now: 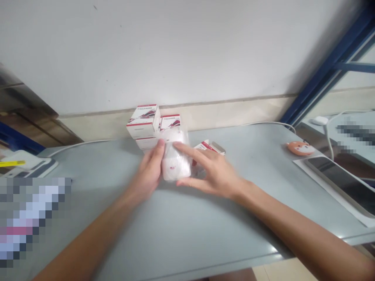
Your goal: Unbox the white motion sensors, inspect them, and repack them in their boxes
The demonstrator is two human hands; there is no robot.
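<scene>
A bare left forearm [96, 226] and right forearm [293, 222] reach in from the foreground over a pale counter [172, 238], meeting at a white package [176, 166] in clear, crinkled plastic. The package sits between the two hands, its long axis running away from the person toward the wall [187, 50]. The left hand [149, 168] grasps it along the left side, thumb against the edge. The right hand [218, 171] comes across from the right, its fingers spread, the index finger laid over the top and the thumb by the near end; blur makes it impossible to tell whether they grip. Both hands are at the package, neither clearly nearer. Just beyond the left hand, one red-and-white box [143, 119] stands on a lower box [146, 143], beside a further box [170, 121]. An open carton [209, 147] lies behind the right hand; a phone [342, 187] rests well apart, far right.
</scene>
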